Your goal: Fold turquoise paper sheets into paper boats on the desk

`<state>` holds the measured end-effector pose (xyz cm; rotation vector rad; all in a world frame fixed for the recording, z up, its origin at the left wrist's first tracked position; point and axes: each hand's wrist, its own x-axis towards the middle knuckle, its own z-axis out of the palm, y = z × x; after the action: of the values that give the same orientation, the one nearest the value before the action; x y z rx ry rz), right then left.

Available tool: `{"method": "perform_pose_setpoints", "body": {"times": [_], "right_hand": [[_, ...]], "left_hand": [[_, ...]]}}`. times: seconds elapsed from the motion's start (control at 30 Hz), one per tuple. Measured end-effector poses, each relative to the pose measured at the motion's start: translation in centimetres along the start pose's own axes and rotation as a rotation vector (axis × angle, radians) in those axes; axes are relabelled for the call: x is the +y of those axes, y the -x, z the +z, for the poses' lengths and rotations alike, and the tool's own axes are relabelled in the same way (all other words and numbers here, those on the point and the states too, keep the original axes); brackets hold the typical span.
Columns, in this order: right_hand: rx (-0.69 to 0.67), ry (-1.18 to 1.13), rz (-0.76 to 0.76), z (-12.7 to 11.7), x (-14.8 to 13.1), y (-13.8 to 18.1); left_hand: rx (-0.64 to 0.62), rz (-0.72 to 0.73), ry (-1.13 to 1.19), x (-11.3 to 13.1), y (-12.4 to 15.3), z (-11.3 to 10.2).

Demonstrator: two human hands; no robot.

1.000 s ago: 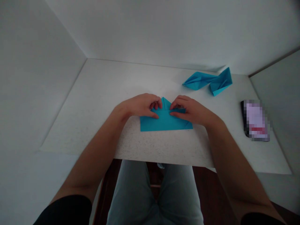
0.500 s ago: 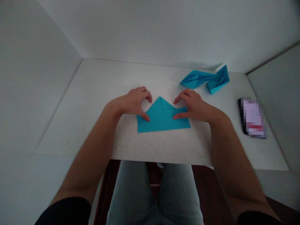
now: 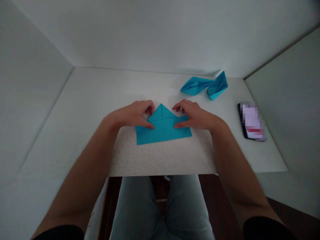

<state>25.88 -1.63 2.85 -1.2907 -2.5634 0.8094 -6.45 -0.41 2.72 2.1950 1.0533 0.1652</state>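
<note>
A folded blue sheet of paper (image 3: 162, 133) lies flat on the white table in front of me, with a triangular peak above a wide lower strip. My left hand (image 3: 137, 113) holds its left end, thumb on the strip and fingers curled by the peak's left slope. At the right end, my right hand (image 3: 192, 114) has its thumb on the strip and bent fingers beyond the upper edge. Between thumb and fingers of each hand a gap shows. Part of the paper's ends is hidden under the hands.
Two folded blue paper pieces, one long (image 3: 195, 86) and one upright (image 3: 218, 86), stand at the back right by the wall. A phone (image 3: 252, 121) with a blurred screen lies on the right. Walls border the table (image 3: 162, 160), whose front edge is above my legs.
The view has shifted, so everything sits further left. A crease line now runs across the whole base of the peak; before, it showed only on the right. The thumbs stay on the paper.
</note>
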Motion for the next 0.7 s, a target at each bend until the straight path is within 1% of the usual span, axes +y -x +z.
{"method": "perform_pose_setpoints", "body": {"times": [0.07, 0.1, 0.13, 0.17, 0.2, 0.27, 0.3, 0.37, 0.4, 0.47, 0.53, 0.6, 0.7], "right_hand": [[-0.020, -0.013, -0.022, -0.1, 0.0, -0.1], [-0.033, -0.035, -0.035, -0.2, 0.0, -0.1], [-0.030, -0.069, -0.046, -0.3, 0.0, -0.1], [-0.001, -0.109, -0.058, -0.4, -0.1, -0.1], [0.055, -0.143, -0.070, -0.5, -0.3, -0.1], [0.231, -0.166, -0.092, -0.8, -0.8, 0.0], [0.324, -0.151, -0.097, -0.9, -1.0, 0.0], [0.459, -0.112, -0.092, -1.1, -1.4, 0.0], [0.493, -0.103, -0.088, -1.3, -1.6, 0.0], [0.519, -0.099, -0.099, -1.5, -1.6, 0.0], [0.485, -0.049, -0.128, -1.7, -1.3, 0.1], [0.387, 0.060, -0.137, -1.7, -0.8, 0.2], [0.150, 0.140, -0.115, -1.4, -0.3, 0.3]], "left_hand": [[-0.021, 0.022, 0.131, 0.3, 0.2, 0.0], [0.000, 0.036, 0.188, 0.4, 0.2, -0.1], [0.052, 0.050, 0.235, 0.5, 0.2, -0.1], [0.133, 0.065, 0.271, 0.6, 0.2, -0.2], [0.232, 0.081, 0.300, 0.7, 0.2, -0.3], [0.431, 0.117, 0.342, 0.7, 0.1, -0.6], [0.505, 0.136, 0.350, 0.7, 0.0, -0.7], [0.578, 0.157, 0.326, 0.6, 0.0, -0.9], [0.580, 0.157, 0.294, 0.5, -0.1, -0.9], [0.529, 0.145, 0.202, 0.3, -0.1, -0.9], [0.445, 0.134, 0.100, 0.1, -0.2, -0.9], [0.370, 0.127, 0.008, -0.1, -0.2, -0.8], [0.285, 0.110, -0.081, -0.3, -0.2, -0.6]]}}
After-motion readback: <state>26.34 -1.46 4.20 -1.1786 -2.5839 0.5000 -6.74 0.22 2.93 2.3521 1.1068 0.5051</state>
